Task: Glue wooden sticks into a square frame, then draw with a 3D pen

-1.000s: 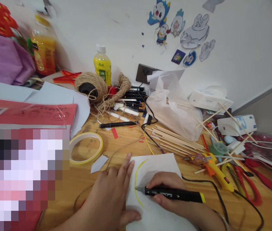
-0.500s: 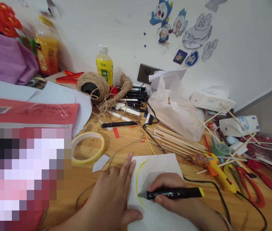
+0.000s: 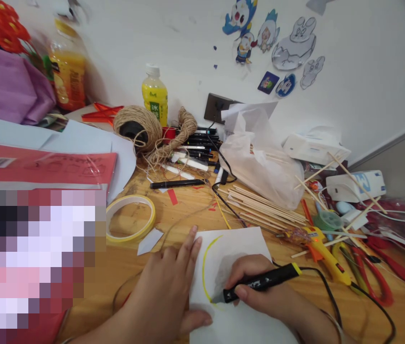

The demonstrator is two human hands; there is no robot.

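A white sheet of paper (image 3: 238,243) lies on the wooden table at the bottom centre, with a curved yellow line (image 3: 205,263) drawn along its left side. My left hand (image 3: 162,291) lies flat with fingers stretched out, pressing on the sheet's left edge. My right hand (image 3: 259,286) is closed round a black marker with a yellow end (image 3: 263,283). The marker's tip touches the paper at the lower end of the yellow curve.
A roll of yellow tape (image 3: 130,220) lies to the left; a black pen (image 3: 177,183) and wooden sticks (image 3: 267,205) sit beyond the paper. A yellow glue gun (image 3: 324,253), its black cable (image 3: 334,301) and red scissors (image 3: 367,272) are at the right. Twine (image 3: 137,124), bottles and a plastic bag (image 3: 259,162) stand at the back.
The marker's tip has travelled down the yellow curve toward me, and the pen has tilted so its yellow end points up and right. My left hand has stayed put.
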